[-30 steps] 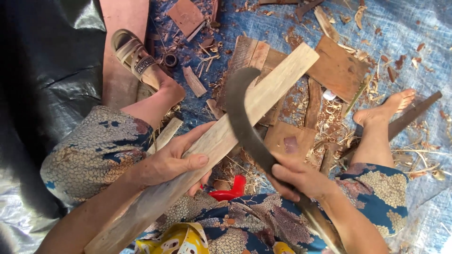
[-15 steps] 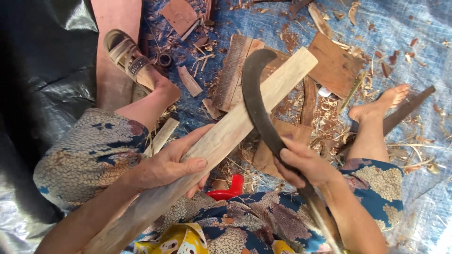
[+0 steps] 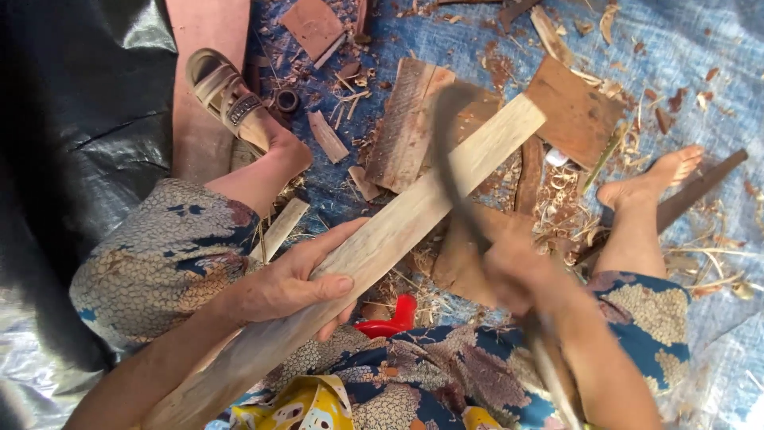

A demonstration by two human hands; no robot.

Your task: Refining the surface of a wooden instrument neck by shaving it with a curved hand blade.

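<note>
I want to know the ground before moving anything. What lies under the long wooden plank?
Under the long wooden plank lie flat wood offcuts, shavings and a blue tarp. The plank's lower end is covered by the left hand and patterned clothing, so the ground there cannot be seen.

A blue tarp covers the ground, strewn with wood shavings and chips. A ridged wooden slab lies near its middle — a flat brown board sits to the slab's right, a small square offcut up to its left, a pale splinter just left. Left of the slab, a long reddish plank borders a black plastic sheet — a red object lies below the slab.
</note>
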